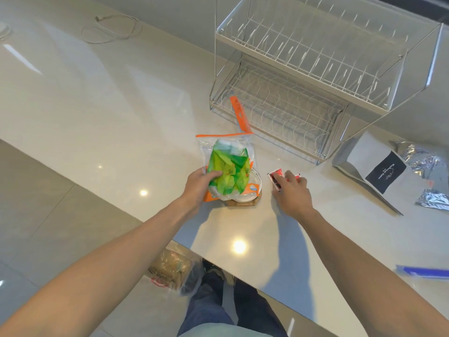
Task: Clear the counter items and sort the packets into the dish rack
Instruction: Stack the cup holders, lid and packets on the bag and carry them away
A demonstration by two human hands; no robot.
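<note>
A clear zip bag with an orange strip and green packets inside lies on the white counter, over a white lid and a wooden coaster. My left hand grips its near left side. Small red sachets lie to its right, and my right hand is closed over them. The two-tier wire dish rack stands behind, with an orange packet leaning at the front left of its lower tier.
A grey pouch with a black label and crumpled silver foil packets lie right of the rack. A blue strip rests at the counter's right edge. A white cable lies far left. A plastic bag sits on the floor.
</note>
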